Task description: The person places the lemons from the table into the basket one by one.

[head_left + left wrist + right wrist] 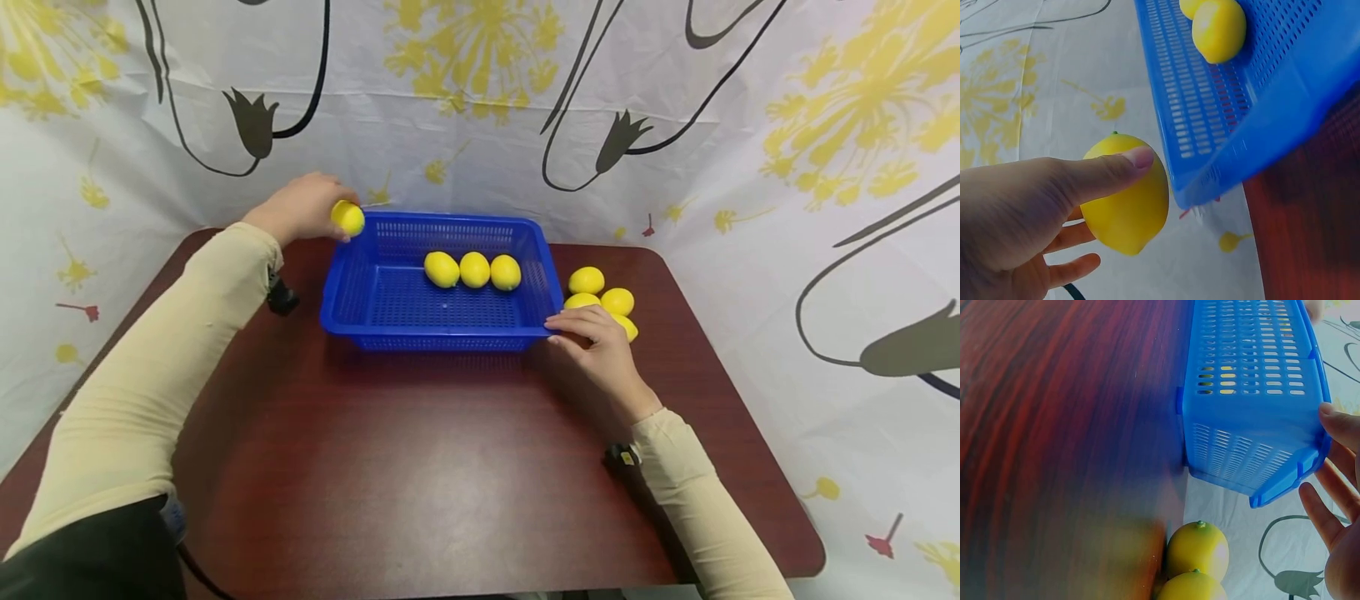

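My left hand (pixel 306 207) holds a yellow lemon (pixel 1129 206) just outside the back left corner of a blue plastic basket (pixel 442 332). Its thumb lies across the lemon's side, with the other fingers partly hidden behind. Over at the basket's front right corner, my right hand (pixel 600 350) grips the rim, thumb on the near side and fingers around the corner. Inside the basket, three lemons (pixel 474 271) sit in a row toward the right half. Slotted walls (pixel 1247 369) of the basket show in the right wrist view.
Several more lemons (pixel 587 281) lie clustered on the dark wooden table (pixel 420 467), right of the basket and partly behind my right hand. A patterned white cloth (pixel 465 150) rises behind and beside the table.
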`<action>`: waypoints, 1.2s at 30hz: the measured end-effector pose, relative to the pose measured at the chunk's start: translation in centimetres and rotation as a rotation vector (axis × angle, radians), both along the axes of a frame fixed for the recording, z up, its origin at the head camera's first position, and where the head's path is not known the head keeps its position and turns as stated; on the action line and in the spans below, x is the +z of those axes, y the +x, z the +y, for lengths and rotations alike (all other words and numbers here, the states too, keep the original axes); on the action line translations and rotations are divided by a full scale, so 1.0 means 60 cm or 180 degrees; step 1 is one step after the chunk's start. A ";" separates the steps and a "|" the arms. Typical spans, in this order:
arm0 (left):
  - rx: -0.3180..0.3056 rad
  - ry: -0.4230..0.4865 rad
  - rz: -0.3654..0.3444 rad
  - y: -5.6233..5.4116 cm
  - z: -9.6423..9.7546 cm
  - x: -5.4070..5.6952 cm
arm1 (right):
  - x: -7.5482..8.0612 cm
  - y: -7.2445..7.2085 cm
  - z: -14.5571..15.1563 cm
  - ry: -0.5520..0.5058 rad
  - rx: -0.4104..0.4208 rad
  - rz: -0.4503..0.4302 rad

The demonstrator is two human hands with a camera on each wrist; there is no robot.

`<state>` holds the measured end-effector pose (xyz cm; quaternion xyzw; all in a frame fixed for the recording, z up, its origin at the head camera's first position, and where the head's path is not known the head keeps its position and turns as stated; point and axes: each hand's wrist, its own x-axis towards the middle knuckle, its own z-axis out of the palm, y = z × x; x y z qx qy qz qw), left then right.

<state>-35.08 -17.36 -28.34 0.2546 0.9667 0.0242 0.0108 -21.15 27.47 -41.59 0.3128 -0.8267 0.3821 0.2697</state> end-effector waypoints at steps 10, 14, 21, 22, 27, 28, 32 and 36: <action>-0.0237 -0.0064 -0.0041 -0.014 0.047 -0.009 | -0.004 -0.001 0.002 0.0040 -0.0024 -0.0048; -0.0348 -0.0070 -0.0079 -0.021 0.063 -0.015 | -0.004 -0.001 0.003 0.0080 -0.0038 -0.0009; -0.0431 -0.0156 -0.0123 -0.035 0.086 -0.031 | -0.005 -0.001 0.006 0.0123 -0.0061 -0.0035; -0.0443 -0.0171 -0.0132 -0.037 0.089 -0.033 | -0.005 -0.001 0.006 0.0111 -0.0054 -0.0035; -0.0499 -0.0210 -0.0188 -0.038 0.104 -0.041 | -0.006 -0.001 0.004 0.0033 -0.0005 -0.0028; -0.0503 -0.0221 -0.0196 -0.038 0.107 -0.042 | -0.006 -0.001 0.004 0.0025 -0.0003 -0.0016; -0.0524 -0.0281 -0.0242 -0.037 0.120 -0.045 | -0.004 -0.001 0.003 0.0038 -0.0020 0.0012; -0.0610 -0.0324 -0.0222 -0.040 0.129 -0.052 | -0.003 -0.002 0.004 0.0071 -0.0047 0.0006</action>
